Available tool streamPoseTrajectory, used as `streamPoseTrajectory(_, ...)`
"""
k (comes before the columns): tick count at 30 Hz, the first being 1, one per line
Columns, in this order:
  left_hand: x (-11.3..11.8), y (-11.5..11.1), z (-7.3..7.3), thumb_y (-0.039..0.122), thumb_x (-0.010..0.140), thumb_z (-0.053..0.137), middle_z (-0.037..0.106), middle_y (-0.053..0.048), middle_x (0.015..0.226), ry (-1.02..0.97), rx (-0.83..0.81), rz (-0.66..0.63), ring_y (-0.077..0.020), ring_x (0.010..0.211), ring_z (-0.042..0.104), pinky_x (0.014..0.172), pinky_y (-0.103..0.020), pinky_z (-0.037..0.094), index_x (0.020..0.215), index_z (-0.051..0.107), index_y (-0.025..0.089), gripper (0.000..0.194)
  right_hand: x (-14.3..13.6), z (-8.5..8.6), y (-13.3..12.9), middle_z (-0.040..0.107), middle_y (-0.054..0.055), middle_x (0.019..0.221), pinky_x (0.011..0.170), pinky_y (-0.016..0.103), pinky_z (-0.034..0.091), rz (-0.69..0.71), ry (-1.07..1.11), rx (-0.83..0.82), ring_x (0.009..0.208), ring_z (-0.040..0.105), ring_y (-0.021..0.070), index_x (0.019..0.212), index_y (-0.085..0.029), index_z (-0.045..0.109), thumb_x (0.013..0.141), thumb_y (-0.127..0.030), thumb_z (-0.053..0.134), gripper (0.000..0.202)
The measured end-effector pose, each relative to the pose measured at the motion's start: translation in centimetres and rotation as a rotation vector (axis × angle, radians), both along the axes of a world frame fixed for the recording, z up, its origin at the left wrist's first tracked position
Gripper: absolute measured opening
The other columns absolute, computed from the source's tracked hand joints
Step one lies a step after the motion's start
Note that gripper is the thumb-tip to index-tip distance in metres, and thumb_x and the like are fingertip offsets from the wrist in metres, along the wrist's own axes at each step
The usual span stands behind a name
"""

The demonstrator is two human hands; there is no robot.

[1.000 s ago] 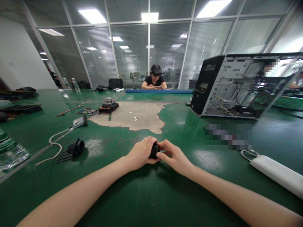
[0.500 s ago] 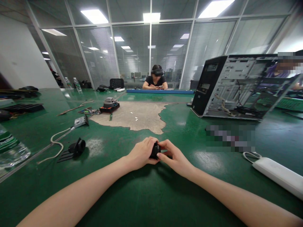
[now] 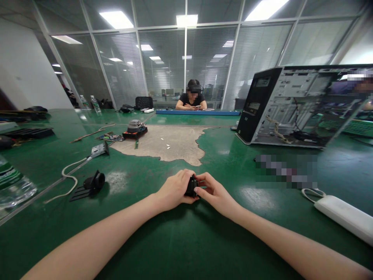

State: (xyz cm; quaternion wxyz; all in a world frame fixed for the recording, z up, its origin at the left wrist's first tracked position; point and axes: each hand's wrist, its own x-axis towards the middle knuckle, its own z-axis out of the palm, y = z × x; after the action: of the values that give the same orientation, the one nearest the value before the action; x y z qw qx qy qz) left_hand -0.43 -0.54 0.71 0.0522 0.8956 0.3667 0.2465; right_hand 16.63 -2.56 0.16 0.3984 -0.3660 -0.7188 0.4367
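A small black part is held between my two hands, low over the green table. My left hand wraps round its left side, with the fingers over the top and the thumb below. From the right, the fingertips and thumb of my right hand pinch its edge. Much of the part is hidden by my fingers, so I cannot make out what it is. To the left lies a black plastic piece with a round opening and long prongs.
An open computer case stands at the right, with a white power strip nearer. A water bottle, a metal bracket with cable and a heatsink-like part are on the left. Across the table a person leans forward.
The black part is turned slightly and shows a little more between my hands. My right hand has shifted very slightly to the right.
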Motion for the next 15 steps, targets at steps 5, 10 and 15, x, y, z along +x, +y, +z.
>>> streamPoseTrajectory(5, -0.02, 0.16, -0.24, 0.033, 0.065, 0.062, 0.048, -0.006, 0.100, -0.021, -0.006, 0.002, -0.0223, 0.091, 0.050, 0.074, -0.036, 0.044, 0.106, 0.033, 0.020, 0.052, -0.07, 0.19, -0.16, 0.052, 0.003, 0.095, 0.074, 0.028, 0.050, 0.004, 0.030, 0.036, 0.089, 0.055, 0.0153, 0.095, -0.021, 0.046, 0.079, -0.025, 0.050, 0.018)
streamPoseTrajectory(10, -0.04, 0.19, -0.22, 0.035, 0.065, 0.062, 0.049, -0.006, 0.100, -0.023, -0.016, 0.004, -0.0228, 0.091, 0.050, 0.074, -0.037, 0.044, 0.107, 0.033, 0.021, 0.053, -0.14, 0.09, 0.16, 0.053, 0.004, 0.096, 0.070, 0.028, 0.051, -0.033, 0.024, 0.017, 0.092, 0.055, 0.0167, 0.096, -0.021, 0.046, 0.078, -0.026, 0.051, 0.020)
streamPoseTrajectory(15, -0.05, 0.12, -0.06, 0.035, 0.065, 0.062, 0.049, -0.005, 0.099, -0.016, -0.016, 0.001, -0.0224, 0.090, 0.050, 0.074, -0.036, 0.044, 0.107, 0.033, 0.021, 0.053, -0.03, 0.17, 0.12, 0.053, 0.004, 0.097, 0.073, 0.030, 0.051, -0.025, -0.005, 0.026, 0.092, 0.055, 0.0165, 0.099, -0.021, 0.047, 0.078, -0.024, 0.051, 0.021)
